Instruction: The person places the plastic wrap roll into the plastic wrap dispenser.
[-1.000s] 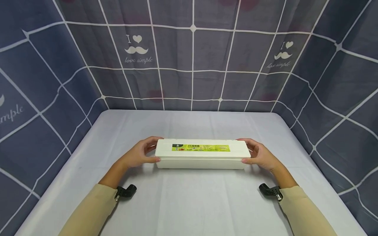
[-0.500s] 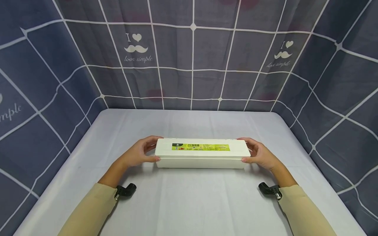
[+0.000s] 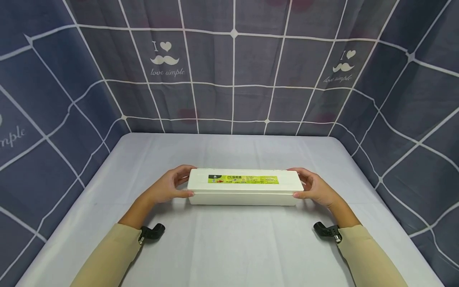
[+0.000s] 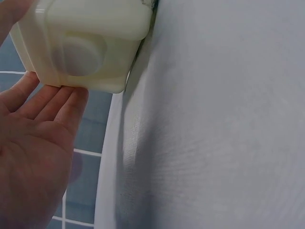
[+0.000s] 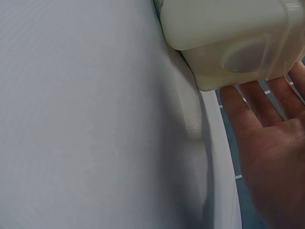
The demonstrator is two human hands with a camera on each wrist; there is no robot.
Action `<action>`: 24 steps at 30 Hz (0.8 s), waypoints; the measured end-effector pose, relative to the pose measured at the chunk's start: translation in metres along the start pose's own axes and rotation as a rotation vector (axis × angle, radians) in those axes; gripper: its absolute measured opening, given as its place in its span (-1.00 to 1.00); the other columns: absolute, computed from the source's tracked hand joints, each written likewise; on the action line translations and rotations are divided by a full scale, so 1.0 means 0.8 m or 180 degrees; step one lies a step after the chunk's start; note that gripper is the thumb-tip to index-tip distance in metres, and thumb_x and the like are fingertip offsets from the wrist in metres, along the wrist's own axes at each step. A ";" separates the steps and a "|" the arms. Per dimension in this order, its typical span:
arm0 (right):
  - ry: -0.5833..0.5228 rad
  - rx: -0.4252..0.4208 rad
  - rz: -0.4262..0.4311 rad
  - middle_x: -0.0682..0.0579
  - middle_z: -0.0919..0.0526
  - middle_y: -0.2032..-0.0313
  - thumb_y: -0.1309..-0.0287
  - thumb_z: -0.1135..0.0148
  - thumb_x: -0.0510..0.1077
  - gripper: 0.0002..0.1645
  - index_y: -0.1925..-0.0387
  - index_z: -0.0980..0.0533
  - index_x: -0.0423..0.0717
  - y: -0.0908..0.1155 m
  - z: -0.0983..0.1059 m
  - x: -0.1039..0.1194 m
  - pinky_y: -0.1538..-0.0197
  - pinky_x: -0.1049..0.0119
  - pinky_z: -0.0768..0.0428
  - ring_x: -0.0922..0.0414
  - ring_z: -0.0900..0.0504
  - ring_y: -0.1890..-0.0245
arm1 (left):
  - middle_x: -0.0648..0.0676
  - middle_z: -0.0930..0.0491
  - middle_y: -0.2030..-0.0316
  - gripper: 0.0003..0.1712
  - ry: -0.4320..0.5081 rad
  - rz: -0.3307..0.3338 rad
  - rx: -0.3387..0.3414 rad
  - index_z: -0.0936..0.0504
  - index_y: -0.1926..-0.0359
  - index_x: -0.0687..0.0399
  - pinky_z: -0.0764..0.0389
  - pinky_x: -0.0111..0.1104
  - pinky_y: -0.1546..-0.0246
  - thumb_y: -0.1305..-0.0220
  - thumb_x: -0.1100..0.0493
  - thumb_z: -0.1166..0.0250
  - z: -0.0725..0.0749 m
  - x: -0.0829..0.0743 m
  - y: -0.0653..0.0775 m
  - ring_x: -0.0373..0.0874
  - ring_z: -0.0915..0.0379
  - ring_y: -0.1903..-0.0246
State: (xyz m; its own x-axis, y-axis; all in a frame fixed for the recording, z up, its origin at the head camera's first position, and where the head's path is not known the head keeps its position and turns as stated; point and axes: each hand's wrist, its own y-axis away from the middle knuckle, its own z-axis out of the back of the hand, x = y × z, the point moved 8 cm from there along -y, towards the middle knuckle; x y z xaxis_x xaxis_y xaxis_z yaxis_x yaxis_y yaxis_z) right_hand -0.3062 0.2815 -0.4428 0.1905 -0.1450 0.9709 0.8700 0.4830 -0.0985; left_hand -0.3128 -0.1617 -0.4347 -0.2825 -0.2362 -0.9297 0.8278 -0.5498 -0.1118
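A long white cling film box (image 3: 245, 198) with a yellow-green label on its lid lies crosswise on the white cloth, its lid down. At its left end my left hand (image 3: 171, 185) grips it, thumb on the front face and fingers round the back. My right hand (image 3: 315, 187) holds the opposite end in the same way. Up close in the left wrist view, the end of the box (image 4: 83, 47) shows a round shape through the plastic, with fingertips against the rear side. The right wrist view has the other end of the box (image 5: 238, 43), also with fingertips touching the rear side.
A white cloth covers the table (image 3: 229, 247), whose far edge meets a grey checked curtain (image 3: 211, 99). Similar blue-grey fabric hangs along the left and right sides. Black wrist-worn devices (image 3: 153, 232) stick out inward from both beige sleeves.
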 end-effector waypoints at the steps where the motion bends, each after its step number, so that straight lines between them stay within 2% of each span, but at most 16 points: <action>1: 0.0005 -0.0003 -0.0008 0.09 -0.51 -0.27 0.05 -0.49 -0.48 -0.01 -0.43 -0.26 -0.32 0.000 0.000 0.000 -0.05 0.39 -0.71 0.24 -0.55 -0.14 | 0.11 -0.46 -0.35 -0.10 -0.0004 -0.0001 0.0002 -0.40 -0.39 0.05 -0.37 -0.58 -0.35 -0.04 0.26 -0.61 0.000 0.001 0.000 -0.16 -0.37 -0.40; 6: -0.0021 0.0009 0.0004 0.09 -0.51 -0.26 0.05 -0.48 -0.49 -0.01 -0.43 -0.26 -0.33 0.000 0.000 -0.002 -0.06 0.39 -0.70 0.24 -0.55 -0.15 | 0.12 -0.46 -0.35 -0.12 -0.0005 -0.0035 0.0012 -0.40 -0.39 0.06 -0.38 -0.58 -0.35 -0.06 0.27 -0.60 0.000 0.000 0.000 -0.29 -0.39 -0.35; 10: -0.0046 0.0035 0.0032 0.09 -0.52 -0.26 0.05 -0.47 -0.50 -0.02 -0.43 -0.26 -0.34 0.001 0.000 -0.002 -0.05 0.39 -0.70 0.24 -0.55 -0.14 | 0.12 -0.46 -0.35 -0.11 0.0016 -0.0045 0.0021 -0.40 -0.40 0.06 -0.38 -0.58 -0.35 -0.06 0.28 -0.60 -0.001 -0.003 0.000 -0.31 -0.39 -0.35; 13: -0.0052 0.0043 0.0024 0.10 -0.53 -0.25 0.05 -0.47 -0.50 -0.02 -0.43 -0.26 -0.34 0.000 -0.001 -0.001 -0.05 0.40 -0.70 0.24 -0.55 -0.14 | 0.14 -0.45 -0.35 -0.11 0.0014 -0.0065 0.0019 -0.39 -0.40 0.08 -0.38 -0.58 -0.35 -0.06 0.28 -0.60 -0.001 -0.005 0.001 -0.24 -0.39 -0.37; 19: -0.0056 0.0037 0.0005 0.12 -0.53 -0.26 0.05 -0.48 -0.49 -0.01 -0.43 -0.26 -0.34 0.000 -0.001 0.001 -0.05 0.40 -0.70 0.25 -0.55 -0.14 | 0.17 -0.43 -0.36 -0.11 0.0012 -0.0072 0.0029 -0.38 -0.40 0.11 -0.37 -0.58 -0.35 -0.07 0.29 -0.59 -0.002 -0.004 0.001 0.04 -0.32 -0.43; 24: -0.0070 0.0044 0.0006 0.12 -0.53 -0.25 0.05 -0.48 -0.50 -0.01 -0.43 -0.25 -0.34 0.000 -0.001 0.000 -0.05 0.40 -0.70 0.25 -0.55 -0.14 | 0.17 -0.43 -0.36 -0.09 -0.0005 -0.0068 0.0022 -0.37 -0.41 0.12 -0.38 -0.57 -0.35 -0.06 0.28 -0.60 -0.001 -0.002 0.001 0.03 -0.33 -0.42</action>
State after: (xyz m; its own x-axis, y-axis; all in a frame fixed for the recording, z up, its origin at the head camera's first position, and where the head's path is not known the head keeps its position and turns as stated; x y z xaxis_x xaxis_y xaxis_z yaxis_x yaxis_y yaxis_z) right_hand -0.3055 0.2806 -0.4427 0.1819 -0.1251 0.9753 0.8633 0.4952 -0.0975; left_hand -0.3114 -0.1607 -0.4338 -0.3009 -0.2257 -0.9266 0.8182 -0.5602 -0.1292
